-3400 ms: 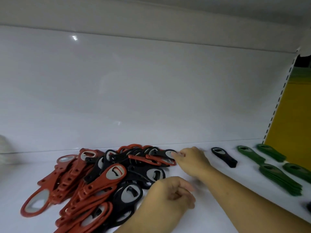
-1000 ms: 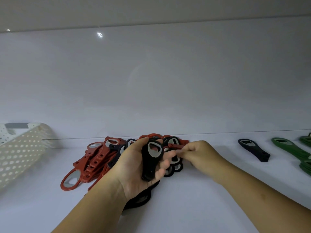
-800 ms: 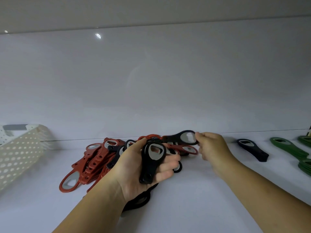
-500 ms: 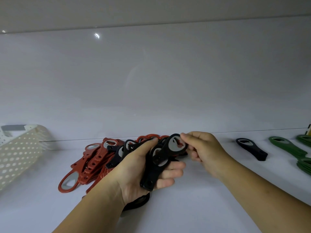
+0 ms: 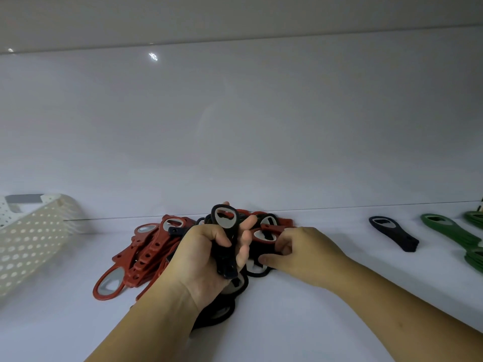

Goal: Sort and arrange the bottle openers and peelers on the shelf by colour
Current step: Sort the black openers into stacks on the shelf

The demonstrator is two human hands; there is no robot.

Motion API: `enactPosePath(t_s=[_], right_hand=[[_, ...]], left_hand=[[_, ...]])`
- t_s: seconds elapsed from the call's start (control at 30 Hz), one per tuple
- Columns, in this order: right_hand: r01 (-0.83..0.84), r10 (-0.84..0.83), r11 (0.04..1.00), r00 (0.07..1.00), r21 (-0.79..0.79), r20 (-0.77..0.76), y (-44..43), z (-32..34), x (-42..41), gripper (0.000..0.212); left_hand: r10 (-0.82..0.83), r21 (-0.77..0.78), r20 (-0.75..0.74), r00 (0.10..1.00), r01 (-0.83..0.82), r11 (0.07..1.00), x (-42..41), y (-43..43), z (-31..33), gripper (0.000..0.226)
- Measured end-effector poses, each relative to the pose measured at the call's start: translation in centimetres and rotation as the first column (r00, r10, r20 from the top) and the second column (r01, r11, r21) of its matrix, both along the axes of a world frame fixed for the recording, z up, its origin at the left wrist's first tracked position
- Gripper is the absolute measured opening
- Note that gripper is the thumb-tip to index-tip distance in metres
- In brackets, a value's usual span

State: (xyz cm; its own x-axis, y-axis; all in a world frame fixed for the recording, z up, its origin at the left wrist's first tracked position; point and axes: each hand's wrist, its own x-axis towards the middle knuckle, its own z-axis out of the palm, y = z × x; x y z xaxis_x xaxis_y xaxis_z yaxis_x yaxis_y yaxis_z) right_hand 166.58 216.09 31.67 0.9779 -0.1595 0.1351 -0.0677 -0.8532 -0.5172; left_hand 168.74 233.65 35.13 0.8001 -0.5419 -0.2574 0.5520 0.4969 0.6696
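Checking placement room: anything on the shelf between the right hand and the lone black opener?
Nothing: head view shows bare shelf between right hand and lone black opener.

At nine o'clock, a white perforated plastic basket (image 5: pixel 31 239), small grey piece (image 5: pixel 23 198) at its far rim, cut by the frame's edge.

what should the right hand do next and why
Probably pull out the black opener that the right hand touches and add it to the bundle in the left hand: that bundle is all black, and this one lies in the mixed red and black pile.
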Motion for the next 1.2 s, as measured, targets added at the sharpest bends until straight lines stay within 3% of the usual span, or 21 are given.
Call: enactPosePath(t_s=[0.2,0.3,0.43,0.6,0.77,0.93,1.1,1.2], right_hand=[[0.088,-0.085,0.995,0.995,-0.040,0.059,0.7,-0.6,0.6,0.054],[0.137,-0.131,0.988,0.987,-0.067,0.090,1.1,-0.6,0.7,0.057],[0.114,-0.117,0.990,0.992,0.077,0.037,1.0,-0.6,1.3,0.054],[0.126,-0.148,0.908,0.989,0.399,0.025,-0.2,-0.5,1.6,0.021],[0.085,-0.086,0.995,0.996,0.053,0.006,0.4,-0.1,0.9,0.042],[0.023,-0.028,0.994,0.998,-0.111,-0.048,1.0,0.3,0.1,0.054],[0.007,-0.003,0.994,0.999,0.105,-0.038,-0.1,0.1,0.5,0.026],[0.031,-0.021,0.968,0.999,0.250,-0.043,-1.2,0.2,0.6,0.028]], left_hand=[[0.037,0.002,0.009,0.999,-0.037,0.999,0.1,0.0,-0.1,0.059],[0.019,0.017,0.006,1.000,-0.019,1.000,-0.2,-0.4,-0.1,0.054],[-0.012,0.037,-0.002,1.000,0.012,0.999,-0.5,-0.7,0.0,0.040],[0.092,-0.006,-0.011,0.996,-0.092,0.996,0.2,-0.4,-0.2,0.049],[0.157,-0.034,-0.032,0.987,-0.158,0.987,0.6,-0.2,-0.3,0.045],[0.189,-0.006,-0.021,0.982,-0.189,0.982,0.7,-0.1,-0.5,0.045],[0.157,0.013,-0.016,0.987,-0.157,0.988,0.5,-0.1,-0.3,0.037],[0.094,0.049,-0.015,0.995,-0.093,0.994,0.3,-0.2,-0.2,0.011]])
